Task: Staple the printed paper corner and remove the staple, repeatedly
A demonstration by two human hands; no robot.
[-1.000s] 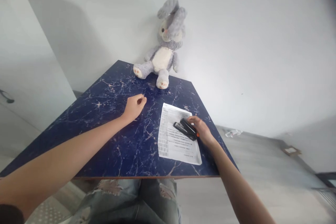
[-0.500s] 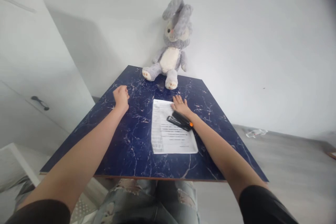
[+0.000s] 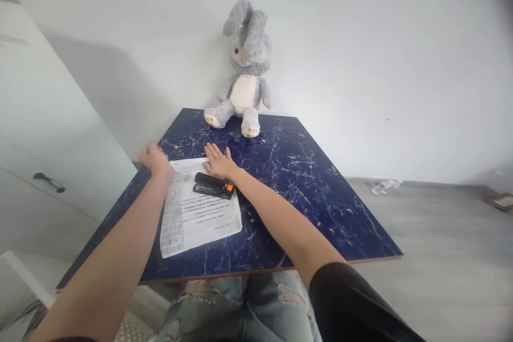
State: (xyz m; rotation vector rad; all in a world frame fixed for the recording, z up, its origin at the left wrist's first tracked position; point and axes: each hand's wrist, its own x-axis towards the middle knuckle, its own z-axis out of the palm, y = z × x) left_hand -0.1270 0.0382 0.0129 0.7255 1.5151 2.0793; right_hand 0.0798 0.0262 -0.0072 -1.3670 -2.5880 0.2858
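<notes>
My right hand [image 3: 219, 163] lies flat with its fingers spread, at the top right of a printed sheet of paper [image 3: 200, 232]. Just below the palm, a black stapler [image 3: 212, 186] with an orange end rests on the sheet, close to the wrist. Over at the table's left edge, my left hand [image 3: 155, 159] is closed with its fingers curled in; anything inside it is hidden. Its wrist is by the sheet's upper left corner. The sheet lies slightly turned on the dark blue marbled table [image 3: 296, 197].
A grey plush rabbit [image 3: 245, 91] sits at the table's far end, against the wall. To the left stands a white cabinet [image 3: 52, 128] with a dark handle. A clear plastic item [image 3: 387, 186] lies on the floor at right.
The sheet and stapler have shifted left across the table together with my right hand, and the sheet has turned slightly. My left hand has moved left to the table's edge, still closed.
</notes>
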